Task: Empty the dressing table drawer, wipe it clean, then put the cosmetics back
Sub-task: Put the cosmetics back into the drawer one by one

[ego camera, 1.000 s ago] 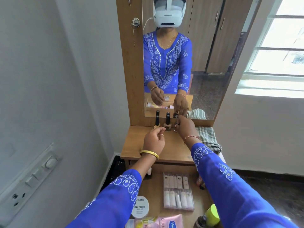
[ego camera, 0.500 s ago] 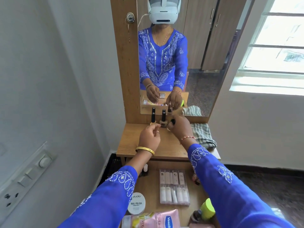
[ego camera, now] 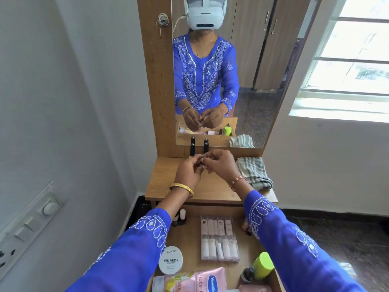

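Black-capped polish bottles (ego camera: 192, 149), two on tabletop (ego camera: 164, 182), both hands (ego camera: 205, 167) pinching one small item.

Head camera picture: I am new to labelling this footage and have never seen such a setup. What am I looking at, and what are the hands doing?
No machine works here. A person wears a camera on the head, looking forward and down; the mirror shows that person in a white headset.

The left hand and right hand meet over the wooden dressing table top, pinching a small item between the fingertips; it is too hidden to name.

On the top stand two dark nail polish bottles by the mirror, and a striped cloth lies at the right.

Below, the open drawer holds a clear pack of small tubes, a round nail polish remover tub, pink packets and a green-capped bottle.
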The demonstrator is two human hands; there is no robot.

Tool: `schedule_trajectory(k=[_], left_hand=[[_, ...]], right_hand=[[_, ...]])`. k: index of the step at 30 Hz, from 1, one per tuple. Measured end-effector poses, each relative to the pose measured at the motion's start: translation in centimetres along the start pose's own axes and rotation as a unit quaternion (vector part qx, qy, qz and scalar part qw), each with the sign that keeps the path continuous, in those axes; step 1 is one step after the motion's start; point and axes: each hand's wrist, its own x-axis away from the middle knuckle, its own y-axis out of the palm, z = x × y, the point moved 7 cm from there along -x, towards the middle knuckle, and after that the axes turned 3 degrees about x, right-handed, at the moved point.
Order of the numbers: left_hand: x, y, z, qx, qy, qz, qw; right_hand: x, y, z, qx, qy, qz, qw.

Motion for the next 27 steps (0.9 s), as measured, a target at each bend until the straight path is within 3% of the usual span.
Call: schedule_trajectory(k=[4, 7, 10, 12, 20, 27], left_hand=[[-0.1, -0.1, -0.4, -0.019, -0.02, 0.01, 1.0], [0.1, -0.3, -1.2, -0.004, -0.043, 0.02, 0.999], [0.5, -0.5, -2.1, 0.02, -0.063, 0.031, 0.997], [0.7, -0.8, -2.7, 0.036, -0.076, 0.037, 0.996], [0.6, -1.5, -3.6, 0.067, -0.094, 0.063, 0.991], [1.3, -1.9, -4.1, 0.08, -0.098, 0.075, 0.989]], right_hand=[[-1.5, -0.7, 0.8, -0.037, 0.033, 0.04, 0.998], [-4.0, -1.8, 0.3, 0.134, 0.013, 0.073, 0.988], [-5.8, -0.3, -0.1, 0.314, -0.034, -0.013, 0.949], [-6.3, 0.8, 0.2, 0.359, -0.046, -0.057, 0.93], [-6.1, 1.4, -0.6, 0.364, -0.087, -0.029, 0.927], [-4.5, -0.4, 0.7, 0.248, -0.003, 0.035, 0.968]])
